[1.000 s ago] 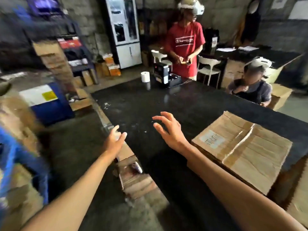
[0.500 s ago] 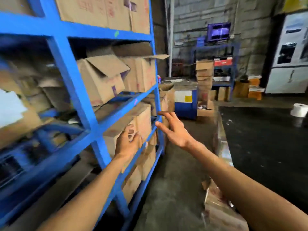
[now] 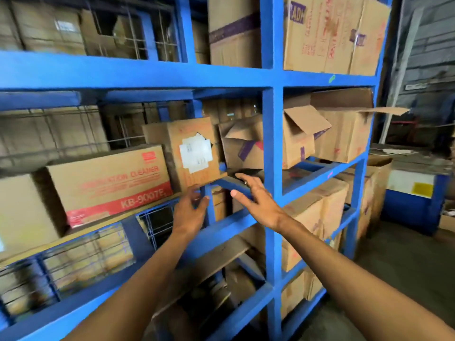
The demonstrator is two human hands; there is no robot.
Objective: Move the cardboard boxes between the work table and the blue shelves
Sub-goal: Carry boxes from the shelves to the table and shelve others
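Note:
Blue shelves (image 3: pixel 272 148) fill the view, packed with cardboard boxes. On the middle shelf a small box with a torn white label (image 3: pixel 194 153) juts over the edge. Left of it lies a long box printed in red (image 3: pixel 110 185). My left hand (image 3: pixel 189 212) reaches up just under the labelled box's lower corner, fingers loosely spread, holding nothing. My right hand (image 3: pixel 258 200) stretches toward the shelf rail right of that box, fingers straight and apart. Open-flapped boxes (image 3: pixel 302 136) sit further right on the same shelf.
Taller boxes (image 3: pixel 330 33) stand on the top shelf. Lower shelves hold more boxes (image 3: pixel 312 217) and wire grids (image 3: pixel 86 257). A blue and white bin (image 3: pixel 413 193) stands on the concrete floor at the right, beyond the rack's end post.
My view swung from the black work table to the blue shelves and closed in. Both empty hands rose toward the labelled box on the middle shelf.

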